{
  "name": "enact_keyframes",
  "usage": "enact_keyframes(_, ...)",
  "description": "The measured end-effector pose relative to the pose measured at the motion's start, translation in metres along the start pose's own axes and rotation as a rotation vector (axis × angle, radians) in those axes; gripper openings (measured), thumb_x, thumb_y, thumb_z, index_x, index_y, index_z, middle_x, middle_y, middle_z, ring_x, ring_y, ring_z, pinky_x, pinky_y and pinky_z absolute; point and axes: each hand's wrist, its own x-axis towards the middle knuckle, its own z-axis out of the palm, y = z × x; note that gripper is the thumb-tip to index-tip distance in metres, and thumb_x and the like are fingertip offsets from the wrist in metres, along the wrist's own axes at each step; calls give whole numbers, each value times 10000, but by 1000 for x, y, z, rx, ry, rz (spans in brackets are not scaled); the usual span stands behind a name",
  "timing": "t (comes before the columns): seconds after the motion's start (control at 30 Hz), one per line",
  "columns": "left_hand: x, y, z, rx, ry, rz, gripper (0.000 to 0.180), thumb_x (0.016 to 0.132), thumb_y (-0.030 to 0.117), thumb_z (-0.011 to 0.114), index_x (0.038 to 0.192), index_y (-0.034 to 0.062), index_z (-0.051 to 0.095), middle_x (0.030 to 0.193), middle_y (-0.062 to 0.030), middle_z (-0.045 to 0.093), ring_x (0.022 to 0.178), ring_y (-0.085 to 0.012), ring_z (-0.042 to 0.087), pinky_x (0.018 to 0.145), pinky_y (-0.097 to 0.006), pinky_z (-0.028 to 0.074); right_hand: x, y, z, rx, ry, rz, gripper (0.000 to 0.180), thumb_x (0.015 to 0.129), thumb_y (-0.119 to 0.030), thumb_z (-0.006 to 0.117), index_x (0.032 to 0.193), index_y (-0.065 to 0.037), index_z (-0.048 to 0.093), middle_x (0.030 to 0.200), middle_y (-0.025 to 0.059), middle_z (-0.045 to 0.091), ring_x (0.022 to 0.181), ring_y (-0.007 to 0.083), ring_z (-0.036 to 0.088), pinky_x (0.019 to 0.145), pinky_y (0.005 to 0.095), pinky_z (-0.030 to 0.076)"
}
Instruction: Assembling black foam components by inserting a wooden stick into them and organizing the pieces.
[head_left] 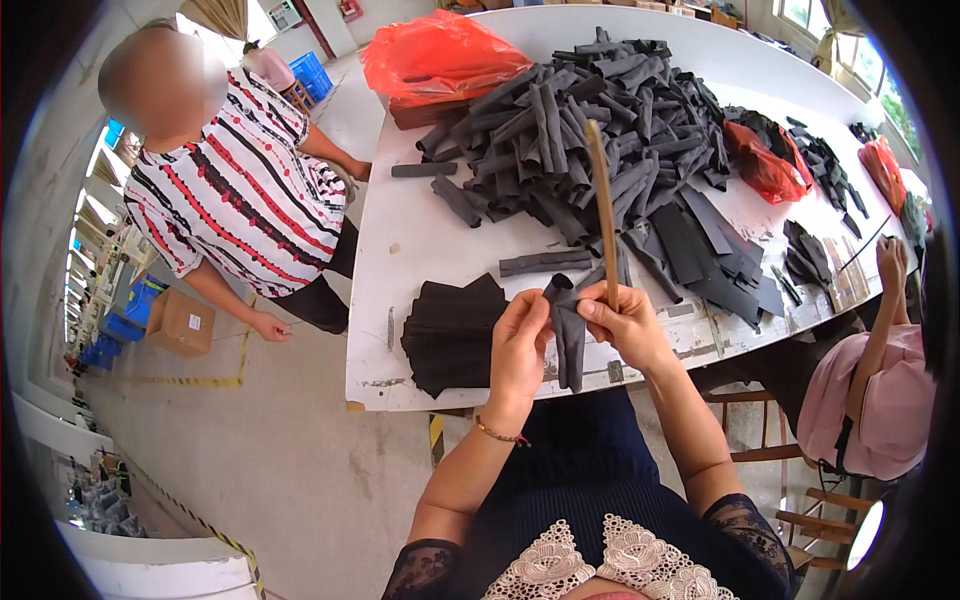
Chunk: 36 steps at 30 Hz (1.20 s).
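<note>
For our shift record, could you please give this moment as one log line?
left hand: holds dark tube; right hand: holds stick, at tube; beside left hand: dark stack; beyond hands: tube pile

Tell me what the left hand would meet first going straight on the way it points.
Besides the dark piece it holds, the left hand would probably meet the dark roll lying crosswise just ahead, before the heap; its height above the table is unclear, so it might pass over.

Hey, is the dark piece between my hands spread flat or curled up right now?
Curled up: the dark piece forms a tube shape, with a rounded opening showing at its top beside the left hand.
</note>
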Motion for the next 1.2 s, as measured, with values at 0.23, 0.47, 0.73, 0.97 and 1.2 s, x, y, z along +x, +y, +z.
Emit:
enact_keyframes(0.23,21,6,15,653,93,297,278,1011,221,504,855,4,584,749,0,543,682,-68,474,621,-214,382,-9,-17,-3,-367,-23,-57,171,956,-168,651,923,-4,621,665,-43,505,605,46,465,532,237,379)
enact_keyframes(0.47,75,75,-35,801,136,359,210,968,224,596,916,33,664,822,-73,646,751,-204,608,716,-306,498,82,-92,-42,-560,220,-304,232,925,-205,675,963,21,643,706,-3,569,612,59,520,553,243,433)
enact_keyframes(0.73,87,53,-65,1479,-544,292,123,816,172,729,907,90,733,990,-28,672,1059,-262,527,955,-370,424,17,-74,-51,-1022,133,-369,191,932,-119,602,1095,-33,654,820,142,618,753,271,611,688,341,468)
enact_keyframes(0.97,86,74,-56,1345,-501,386,114,884,149,667,930,52,707,1021,-12,673,1088,-251,496,997,-358,384,-64,-59,-86,-1092,129,-416,180,843,-24,680,1019,-39,715,731,96,546,611,211,542,578,318,426)
enact_keyframes(1.2,76,71,-56,1305,-546,372,116,902,150,652,915,48,704,1028,-10,680,1119,-262,492,1019,-364,374,-51,-51,-71,-1252,106,-536,189,825,-61,712,1014,-69,720,744,72,572,595,237,576,550,341,464)
